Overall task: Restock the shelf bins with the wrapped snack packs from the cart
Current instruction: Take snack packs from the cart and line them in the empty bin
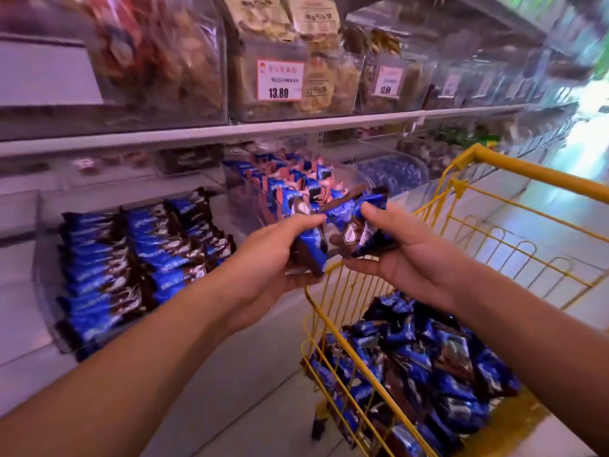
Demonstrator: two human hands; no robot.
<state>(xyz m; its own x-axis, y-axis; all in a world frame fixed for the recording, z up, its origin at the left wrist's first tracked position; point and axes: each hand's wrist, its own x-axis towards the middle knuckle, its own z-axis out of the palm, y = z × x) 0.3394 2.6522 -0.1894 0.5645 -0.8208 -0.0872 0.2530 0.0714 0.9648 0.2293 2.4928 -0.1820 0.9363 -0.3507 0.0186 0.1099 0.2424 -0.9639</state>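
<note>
Left hand point(280, 255): grip closed round blue-and-brown wrapped snack packs point(309, 245), thumb on top, fingers underneath; held in the air in front of the shelf.
Right hand point(405, 255): grip also gripping packs, thumb pressed on a pack point(356, 232), fingers curled beneath it.
Hands: close together, their packs touching in the middle, above the near corner of the cart.
Cart point(527, 171): yellow wire basket, at right; a loose heap of the same snack packs point(425, 354) fills its bottom.
Left bin point(44, 288): clear, on the lower shelf; blue packs point(131, 258) stacked in overlapping rows, near full.
Middle bin point(240, 199): clear, just behind the hands; holds upright blue-and-pink packs point(290, 179).
Right bin point(392, 169): pale blue wrapped pieces, blurred.
Upper shelf point(263, 125): clear bins of bagged snacks point(263, 28); red-and-white price tag point(279, 80) reading 13.80; second tag point(390, 80) to its right, figures too blurred to read.
Far right: aisle floor, smeared.
</note>
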